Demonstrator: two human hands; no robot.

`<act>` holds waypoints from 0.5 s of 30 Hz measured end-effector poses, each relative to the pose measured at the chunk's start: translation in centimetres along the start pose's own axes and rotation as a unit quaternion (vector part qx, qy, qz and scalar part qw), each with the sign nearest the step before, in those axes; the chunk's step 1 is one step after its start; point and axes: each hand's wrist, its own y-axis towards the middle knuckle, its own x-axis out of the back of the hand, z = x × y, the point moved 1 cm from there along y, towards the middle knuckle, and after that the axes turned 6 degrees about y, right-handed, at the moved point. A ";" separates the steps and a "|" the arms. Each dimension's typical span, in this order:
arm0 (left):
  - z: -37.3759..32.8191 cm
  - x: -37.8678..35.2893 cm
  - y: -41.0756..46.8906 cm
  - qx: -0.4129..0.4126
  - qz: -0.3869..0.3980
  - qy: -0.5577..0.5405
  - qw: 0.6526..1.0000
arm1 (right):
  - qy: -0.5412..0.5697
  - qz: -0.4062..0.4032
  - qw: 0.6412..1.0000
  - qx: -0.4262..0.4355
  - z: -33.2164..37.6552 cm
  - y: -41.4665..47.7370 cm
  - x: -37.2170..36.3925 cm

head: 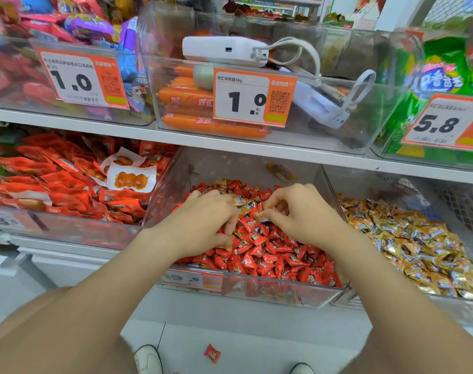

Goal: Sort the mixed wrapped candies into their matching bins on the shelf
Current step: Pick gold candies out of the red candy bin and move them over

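Observation:
A clear middle bin [246, 291] on the lower shelf is full of red wrapped candies [267, 255], with some gold wrapped candies [240, 202] mixed in near the back. Both hands are inside it. My left hand [203, 220] lies on the pile with its fingers curled down into the red candies; what it holds is hidden. My right hand [297, 211] pinches a gold candy [261, 215] between thumb and fingers. The bin to the right [335, 184] holds gold candies [419, 247].
The left bin [68, 230] holds red snack packs. The upper shelf carries bins of sausages [203, 125], a white power bank [224, 51] with cable, and green bags [446, 76]. One red candy [212, 353] lies on the floor between my shoes.

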 end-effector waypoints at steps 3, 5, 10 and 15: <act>-0.1 0.3 -0.1 -0.003 0.052 0.018 0.998 | 0.000 0.011 1.000 0.000 0.0 0.0 0.0; -0.2 0.4 -0.1 -0.006 0.059 0.042 0.997 | 0.009 0.002 1.000 -0.006 -0.1 0.0 0.1; -0.4 0.1 -0.1 0.002 0.028 0.065 0.997 | 0.106 -0.015 0.994 -0.024 0.5 -0.2 1.0; -0.5 0.2 -0.2 0.004 -0.019 0.032 0.999 | 0.124 -0.042 0.987 -0.090 0.2 -0.2 1.2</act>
